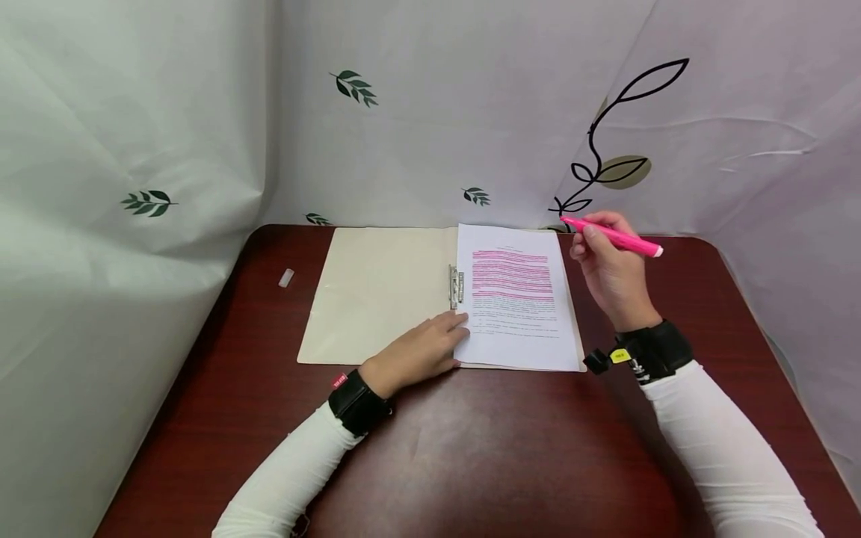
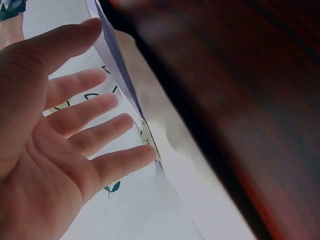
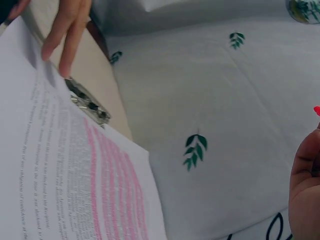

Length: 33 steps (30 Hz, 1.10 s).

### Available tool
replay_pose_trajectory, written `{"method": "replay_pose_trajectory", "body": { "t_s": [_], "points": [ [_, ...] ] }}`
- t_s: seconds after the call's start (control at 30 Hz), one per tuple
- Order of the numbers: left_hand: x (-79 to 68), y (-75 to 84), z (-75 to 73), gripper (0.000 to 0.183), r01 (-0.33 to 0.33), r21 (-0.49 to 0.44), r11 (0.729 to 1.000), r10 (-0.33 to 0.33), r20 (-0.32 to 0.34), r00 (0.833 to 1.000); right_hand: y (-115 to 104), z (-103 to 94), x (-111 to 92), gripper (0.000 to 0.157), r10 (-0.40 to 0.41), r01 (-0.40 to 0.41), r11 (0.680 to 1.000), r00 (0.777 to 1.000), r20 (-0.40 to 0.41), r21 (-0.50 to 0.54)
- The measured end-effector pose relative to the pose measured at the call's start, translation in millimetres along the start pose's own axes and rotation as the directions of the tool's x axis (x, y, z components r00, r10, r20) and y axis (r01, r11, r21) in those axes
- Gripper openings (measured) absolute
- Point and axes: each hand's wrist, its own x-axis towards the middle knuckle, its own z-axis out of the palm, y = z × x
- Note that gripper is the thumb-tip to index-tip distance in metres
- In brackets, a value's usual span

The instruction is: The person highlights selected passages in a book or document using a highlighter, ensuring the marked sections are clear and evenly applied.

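My right hand (image 1: 615, 280) pinches a pink highlighter (image 1: 635, 243) above the table, right of a printed sheet (image 1: 514, 349). The highlighter's tip points up and left, its white end down and right. Pink lines cover the sheet's upper text; the lower lines are unmarked. My left hand (image 1: 418, 350) rests with extended fingers at the sheet's lower left edge, just below a metal clip (image 1: 454, 287). In the left wrist view the fingers (image 2: 82, 116) are spread and the palm holds nothing. The sheet lies on the right side of an opened cream folder (image 1: 383, 291).
A small whitish rectangular piece (image 1: 285, 278) lies on the dark reddish table (image 1: 525, 456), left of the folder. Pale cloth (image 1: 417, 134) with leaf prints hangs behind the table's back edge and along both sides.
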Motion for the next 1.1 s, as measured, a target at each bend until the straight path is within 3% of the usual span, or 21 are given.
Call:
{"method": "replay_pose_trajectory", "body": {
  "t_s": [0.27,0.47,0.63,0.83,1.1],
  "points": [
    [1.4,3.6,-2.5,0.045,0.051,-0.074,0.996,-0.043,0.099,0.994,17,5.9,-6,0.011,0.067,-0.057,0.985,0.996,0.057,-0.161],
    [2.3,3.0,-0.7,0.045,0.027,-0.106,0.994,-0.018,0.079,0.997,29,6.1,-11,0.010,0.157,-0.112,0.915,0.984,0.086,-0.389],
    [3.0,1.3,2.7,0.044,0.003,-0.111,0.994,0.005,0.068,0.998,36,5.3,-12,0.010,0.196,-0.122,0.847,0.976,0.091,-0.518],
    [3.3,0.0,5.0,0.047,0.026,-0.138,0.990,-0.013,0.092,0.996,41,1.8,-11,0.013,0.243,-0.139,0.804,0.964,0.107,-0.579],
    [4.7,1.8,3.8,0.046,0.038,-0.139,0.990,-0.022,0.112,0.993,45,0.9,-7,0.013,0.281,-0.180,0.785,0.956,0.082,-0.593]
  ]
}}
